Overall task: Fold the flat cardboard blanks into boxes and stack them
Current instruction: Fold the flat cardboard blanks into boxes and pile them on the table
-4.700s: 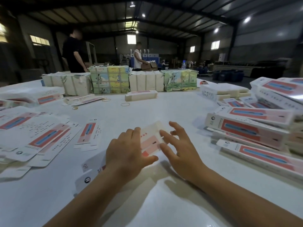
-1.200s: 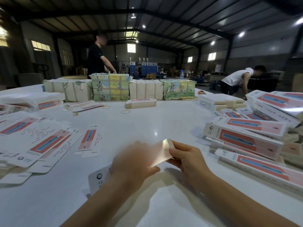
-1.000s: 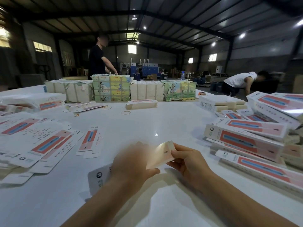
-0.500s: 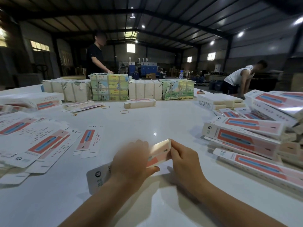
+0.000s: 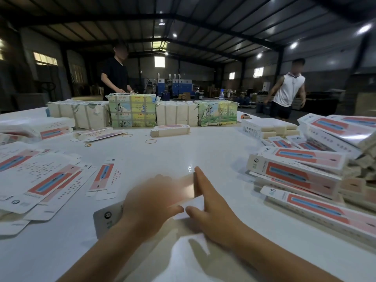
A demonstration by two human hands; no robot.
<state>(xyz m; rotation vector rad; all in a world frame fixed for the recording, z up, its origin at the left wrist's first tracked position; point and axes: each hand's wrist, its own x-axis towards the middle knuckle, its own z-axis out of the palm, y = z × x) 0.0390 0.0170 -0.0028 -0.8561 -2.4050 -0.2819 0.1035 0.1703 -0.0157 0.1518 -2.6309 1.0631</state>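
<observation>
Across the white table (image 5: 183,151), both hands are working 1 light, thin, springy cardboard blank (image 5: 184,187), left hand (image 5: 150,202) blurred and gripping its body, right hand (image 5: 211,208) pressing open-fingered along the crease, probably the best purchase.

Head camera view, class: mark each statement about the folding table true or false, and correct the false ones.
1. Folded boxes are piled on the right side of the table. True.
2. Flat blanks lie spread on the left. True.
3. The left hand rests away from the blank being folded. False: it is on that blank.
4. The right hand is a closed fist. False: its fingers are straight against the blank.
5. Rubber bands lie on the table. True.
</observation>
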